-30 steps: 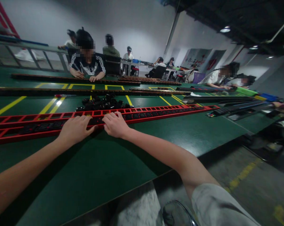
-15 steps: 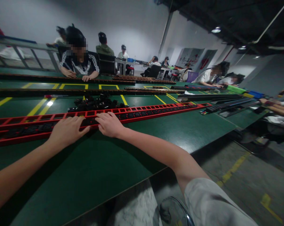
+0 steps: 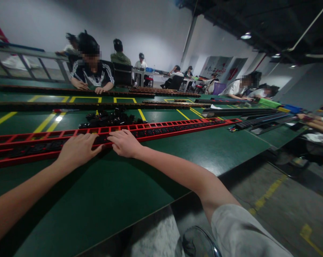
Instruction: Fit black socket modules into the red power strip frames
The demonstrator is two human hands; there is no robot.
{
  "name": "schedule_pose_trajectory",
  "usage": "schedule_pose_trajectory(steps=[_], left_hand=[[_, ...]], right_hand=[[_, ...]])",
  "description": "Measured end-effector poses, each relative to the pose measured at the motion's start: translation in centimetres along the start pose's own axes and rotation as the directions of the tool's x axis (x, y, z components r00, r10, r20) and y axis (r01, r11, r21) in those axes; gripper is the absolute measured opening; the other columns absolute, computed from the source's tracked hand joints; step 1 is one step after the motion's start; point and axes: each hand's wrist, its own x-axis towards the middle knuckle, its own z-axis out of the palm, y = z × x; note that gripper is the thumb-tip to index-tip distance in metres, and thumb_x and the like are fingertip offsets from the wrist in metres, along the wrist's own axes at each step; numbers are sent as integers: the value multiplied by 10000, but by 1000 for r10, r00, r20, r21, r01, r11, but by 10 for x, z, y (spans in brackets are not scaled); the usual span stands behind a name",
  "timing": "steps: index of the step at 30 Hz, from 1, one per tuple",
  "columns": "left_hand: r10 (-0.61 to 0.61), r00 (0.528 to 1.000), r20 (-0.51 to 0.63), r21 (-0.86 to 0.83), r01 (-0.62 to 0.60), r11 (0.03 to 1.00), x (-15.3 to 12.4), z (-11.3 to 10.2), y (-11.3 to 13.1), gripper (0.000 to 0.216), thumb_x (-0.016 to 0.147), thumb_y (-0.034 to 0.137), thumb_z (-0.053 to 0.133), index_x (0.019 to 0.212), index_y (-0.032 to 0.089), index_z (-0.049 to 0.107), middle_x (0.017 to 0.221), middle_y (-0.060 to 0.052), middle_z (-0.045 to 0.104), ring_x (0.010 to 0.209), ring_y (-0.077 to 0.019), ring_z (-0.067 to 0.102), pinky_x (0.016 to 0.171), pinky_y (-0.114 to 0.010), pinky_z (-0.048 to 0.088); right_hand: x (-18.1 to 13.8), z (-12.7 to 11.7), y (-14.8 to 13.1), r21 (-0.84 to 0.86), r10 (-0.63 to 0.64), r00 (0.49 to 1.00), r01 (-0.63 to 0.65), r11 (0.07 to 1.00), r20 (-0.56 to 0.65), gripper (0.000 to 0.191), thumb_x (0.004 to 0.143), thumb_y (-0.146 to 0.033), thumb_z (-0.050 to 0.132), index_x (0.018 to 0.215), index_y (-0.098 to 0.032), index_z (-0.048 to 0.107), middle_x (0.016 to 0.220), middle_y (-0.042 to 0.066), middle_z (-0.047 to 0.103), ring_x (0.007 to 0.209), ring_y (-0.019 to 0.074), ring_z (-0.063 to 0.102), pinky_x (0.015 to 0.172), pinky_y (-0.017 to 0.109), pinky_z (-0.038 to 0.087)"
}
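Two long red slotted rails [image 3: 177,127] lie side by side across the green table [image 3: 118,192], with black socket modules seated in the near one. My left hand [image 3: 77,150] rests palm down on the near rail, fingers stretched over the black modules. My right hand [image 3: 124,142] lies just to its right, fingers curled down and pressing on the same rail. Behind the rails sits a pile of loose black socket modules [image 3: 110,117].
More long dark rails [image 3: 70,105] lie farther back on the table between yellow floor-style markings. A person in a striped dark jacket [image 3: 92,73] works opposite, others sit farther off and at the right. The table edge and concrete floor [image 3: 271,200] are to my right.
Both hands stay on the near red rail at about the same spot. Only the camera view has shifted slightly.
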Motion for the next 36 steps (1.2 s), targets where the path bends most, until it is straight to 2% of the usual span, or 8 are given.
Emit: schedule_pose_trajectory(steps=[5, 9, 14, 17, 21, 25, 29, 36], left_hand=[[-1, 1000, -17, -25, 1, 1000, 0, 0, 0, 597, 1006, 556, 392, 1305, 87, 607, 1263, -215, 714, 1066, -349, 685, 943, -445, 486], [7, 1000, -7, -42, -7, 999, 0, 0, 0, 594, 1011, 546, 394, 1310, 75, 597, 1277, -229, 705, 1080, -354, 685, 955, -457, 483], [9, 1000, -21, -58, -10, 998, 1, 3, -1, 576, 1009, 554, 393, 1264, 93, 626, 1222, -219, 728, 1075, -362, 679, 947, -460, 486], [9, 998, -68, -88, -15, 996, 1, 6, -1, 576, 997, 563, 405, 1253, 107, 645, 1183, -225, 731, 1069, -385, 687, 937, -480, 486], [11, 995, -102, -112, -22, 993, 0, 5, 1, 561, 992, 556, 421, 1237, 106, 652, 1157, -230, 733, 1060, -401, 692, 924, -501, 490], [4, 995, -98, -122, -16, 992, 0, 1, 4, 578, 992, 566, 427, 1233, 90, 651, 1140, -233, 733, 1050, -405, 697, 910, -501, 495], [4, 996, -93, -114, -14, 993, 0, -1, 5, 581, 993, 558, 429, 1231, 80, 660, 1136, -235, 734, 1039, -405, 697, 907, -504, 497], [10, 994, -106, -84, -19, 996, -1, 3, 4, 618, 1006, 550, 444, 1418, 114, 591, 1234, -206, 729, 1099, -383, 691, 969, -487, 477]], right_hand=[[1, 2, 1, -29, -33, 999, 35, 999, 43, 425, 1044, -227, 542, 1460, -138, 551, 1575, 170, 537, 1459, 285, 483, 1233, 547, 298], [1, 1, 0, -47, -41, 998, 43, 998, 51, 447, 1054, -234, 527, 1493, -147, 515, 1596, 151, 521, 1469, 272, 479, 1236, 529, 307], [1, 1, 2, -28, -59, 997, 60, 998, 40, 441, 1046, -228, 536, 1469, -106, 536, 1584, 179, 526, 1448, 292, 496, 1218, 527, 335], [1, 2, 3, -8, -53, 999, 53, 999, 11, 476, 1045, -222, 539, 1508, -121, 502, 1567, 162, 548, 1436, 281, 508, 1207, 506, 354], [1, 0, 2, -19, -67, 997, 68, 998, 31, 442, 1043, -212, 538, 1477, -130, 552, 1565, 170, 546, 1427, 302, 514, 1198, 526, 358], [1, -2, 2, 7, -66, 998, 65, 998, 23, 496, 1039, -215, 548, 1529, -150, 502, 1559, 165, 550, 1419, 295, 519, 1183, 517, 378], [1, 0, 4, -4, -73, 997, 73, 997, 23, 475, 1042, -218, 539, 1511, -145, 522, 1561, 169, 544, 1417, 303, 518, 1160, 501, 404], [1, 5, 6, 8, -76, 997, 76, 997, 3, 491, 1043, -227, 545, 1528, -163, 503, 1556, 163, 550, 1414, 293, 524, 1163, 494, 412]])
